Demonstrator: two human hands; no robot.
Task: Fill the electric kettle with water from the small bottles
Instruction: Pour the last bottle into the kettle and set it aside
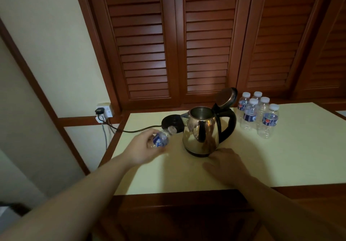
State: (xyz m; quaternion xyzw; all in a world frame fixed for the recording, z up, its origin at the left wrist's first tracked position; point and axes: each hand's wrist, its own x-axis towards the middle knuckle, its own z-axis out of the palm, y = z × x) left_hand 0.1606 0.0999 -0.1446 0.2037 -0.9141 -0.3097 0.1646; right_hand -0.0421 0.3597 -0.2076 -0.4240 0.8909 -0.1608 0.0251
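While the left hand [145, 148] gripped a small bottle [163, 138] tipped on its side, neck pointing toward the kettle [201, 131], the right hand [225, 163] lay flat on the surface [290, 156] with fingers relaxed, just beside the kettle's base — whether it touched the metal, I could not tell. The steel kettle stood upright near the middle, its lid [225, 97] swung back and open, black handle to the right. Behind its left side sat the black power base [172, 122], a cord [131, 130] running off to the wall socket [104, 112]. Six capped bottles [257, 114] clustered upright to the right — apart from the kettle.
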